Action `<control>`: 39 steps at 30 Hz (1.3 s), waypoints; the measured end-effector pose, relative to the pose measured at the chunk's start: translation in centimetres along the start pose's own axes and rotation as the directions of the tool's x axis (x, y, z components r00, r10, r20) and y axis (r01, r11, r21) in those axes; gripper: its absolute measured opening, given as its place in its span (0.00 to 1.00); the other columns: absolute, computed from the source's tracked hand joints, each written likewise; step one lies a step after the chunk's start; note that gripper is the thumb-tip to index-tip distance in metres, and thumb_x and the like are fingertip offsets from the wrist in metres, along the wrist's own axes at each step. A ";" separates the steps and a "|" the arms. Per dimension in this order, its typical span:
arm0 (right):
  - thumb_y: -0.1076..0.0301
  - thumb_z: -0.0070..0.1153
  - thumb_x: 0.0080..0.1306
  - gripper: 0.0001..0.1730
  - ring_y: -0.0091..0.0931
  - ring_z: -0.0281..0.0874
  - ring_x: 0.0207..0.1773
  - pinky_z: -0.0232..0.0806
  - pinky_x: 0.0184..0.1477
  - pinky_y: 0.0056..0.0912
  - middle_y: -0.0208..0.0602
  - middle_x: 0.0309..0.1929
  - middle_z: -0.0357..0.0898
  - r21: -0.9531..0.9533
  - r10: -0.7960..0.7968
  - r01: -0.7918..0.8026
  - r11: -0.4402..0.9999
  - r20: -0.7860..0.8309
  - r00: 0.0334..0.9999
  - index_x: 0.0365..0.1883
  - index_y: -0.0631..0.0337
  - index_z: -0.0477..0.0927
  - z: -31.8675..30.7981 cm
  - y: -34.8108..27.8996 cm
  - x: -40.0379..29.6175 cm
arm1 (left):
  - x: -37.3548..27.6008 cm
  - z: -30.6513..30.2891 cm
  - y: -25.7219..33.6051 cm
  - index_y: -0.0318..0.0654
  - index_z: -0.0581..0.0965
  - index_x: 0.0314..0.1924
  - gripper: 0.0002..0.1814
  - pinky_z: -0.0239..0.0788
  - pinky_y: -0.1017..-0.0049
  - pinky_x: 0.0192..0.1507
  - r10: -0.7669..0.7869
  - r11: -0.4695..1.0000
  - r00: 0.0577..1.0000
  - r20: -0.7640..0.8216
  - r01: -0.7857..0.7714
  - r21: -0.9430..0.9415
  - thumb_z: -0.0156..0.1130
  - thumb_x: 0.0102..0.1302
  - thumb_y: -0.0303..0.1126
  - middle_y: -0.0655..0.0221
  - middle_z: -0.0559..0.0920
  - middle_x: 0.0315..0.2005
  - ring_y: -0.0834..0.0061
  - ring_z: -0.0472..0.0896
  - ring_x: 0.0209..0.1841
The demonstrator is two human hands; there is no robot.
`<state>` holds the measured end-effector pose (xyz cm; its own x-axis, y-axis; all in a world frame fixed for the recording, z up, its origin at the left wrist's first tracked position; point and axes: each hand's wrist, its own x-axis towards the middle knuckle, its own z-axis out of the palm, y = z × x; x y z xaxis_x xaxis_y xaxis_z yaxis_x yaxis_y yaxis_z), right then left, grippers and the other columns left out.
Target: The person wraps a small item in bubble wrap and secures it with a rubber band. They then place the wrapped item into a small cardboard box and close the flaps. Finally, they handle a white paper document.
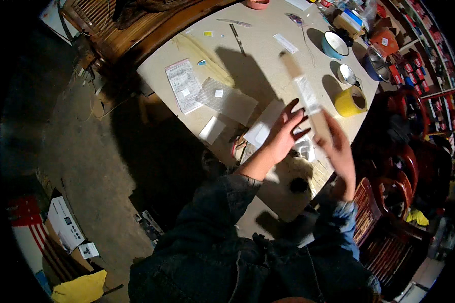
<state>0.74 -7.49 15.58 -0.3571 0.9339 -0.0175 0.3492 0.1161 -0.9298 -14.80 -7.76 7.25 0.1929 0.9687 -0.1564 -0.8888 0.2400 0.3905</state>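
My right hand (337,149) grips the lower end of a long, flat brown piece (319,123), perhaps cardboard or wood. Motion blurs it. A white, shiny wrapping (306,92) covers its middle, and its far end points up and left over the table (261,41). Beside it, my left hand (282,138) has its fingers spread and appears to hold nothing; whether a fingertip touches the piece is unclear. Crumpled clear plastic (306,147) lies below my hands. White paper (263,127) and a translucent bubble-wrap sheet (231,100) rest to the left.
A yellow tape roll (349,102), a blue enamel bowl (335,44) and a small metal cup (346,74) stand along the right side. A knife (233,22), a pen (237,39) and a printed pad (182,86) lie farther off. Wooden chairs (396,181) stand right of the table.
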 end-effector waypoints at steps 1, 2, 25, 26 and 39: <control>0.64 0.66 0.58 0.44 0.31 0.62 0.69 0.54 0.69 0.34 0.45 0.66 0.66 -0.055 -0.030 0.029 0.998 -0.016 0.999 0.70 0.65 0.60 0.6 -0.1 -1.4 | -0.3 0.5 -0.6 0.49 0.63 0.66 0.24 0.67 0.64 0.58 -0.032 0.997 0.998 0.055 0.035 -0.061 0.52 0.73 0.41 0.72 0.71 0.58 0.74 0.71 0.59; 0.66 0.71 0.53 0.49 0.33 0.58 0.72 0.53 0.70 0.37 0.48 0.69 0.62 -0.054 -0.009 0.006 0.999 -0.052 0.999 0.70 0.65 0.59 1.4 0.0 -2.4 | -0.5 0.5 -1.2 0.51 0.62 0.68 0.25 0.67 0.64 0.58 -0.045 0.999 0.998 0.055 0.045 0.003 0.51 0.74 0.41 0.72 0.70 0.60 0.73 0.70 0.61; 0.36 0.36 0.72 0.37 0.32 0.78 0.52 0.72 0.53 0.40 0.40 0.54 0.76 0.752 0.362 0.196 0.629 -0.507 0.782 0.62 0.60 0.68 -5.8 2.9 -4.3 | -1.6 0.1 -2.3 0.33 0.72 0.56 0.26 0.64 0.58 0.61 -0.112 0.988 0.989 0.096 0.121 -0.100 0.51 0.62 0.43 0.61 0.78 0.52 0.61 0.75 0.56; 0.36 0.35 0.72 0.37 0.32 0.77 0.53 0.72 0.53 0.40 0.40 0.55 0.75 0.753 0.357 0.180 0.633 -0.490 0.795 0.63 0.60 0.67 -6.0 3.1 -4.4 | -1.6 0.2 -2.4 0.33 0.72 0.56 0.26 0.64 0.58 0.61 -0.109 0.988 0.989 0.104 0.119 -0.097 0.51 0.62 0.42 0.61 0.78 0.53 0.61 0.75 0.56; 0.49 0.58 0.65 0.42 0.37 0.52 0.75 0.47 0.73 0.40 0.50 0.70 0.59 0.108 -0.171 0.180 0.978 -0.082 0.982 0.71 0.62 0.59 -3.0 2.3 -4.5 | -1.1 0.3 -3.7 0.48 0.61 0.67 0.32 0.58 0.59 0.65 -0.006 0.975 0.993 0.121 -0.021 0.221 0.63 0.66 0.33 0.69 0.67 0.62 0.69 0.65 0.65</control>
<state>5.75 -10.44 14.66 -0.3394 0.9248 0.1722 0.1835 0.2446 -0.9521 -11.56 -9.68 6.22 0.2465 0.9679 -0.0481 -0.7787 0.2274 0.5848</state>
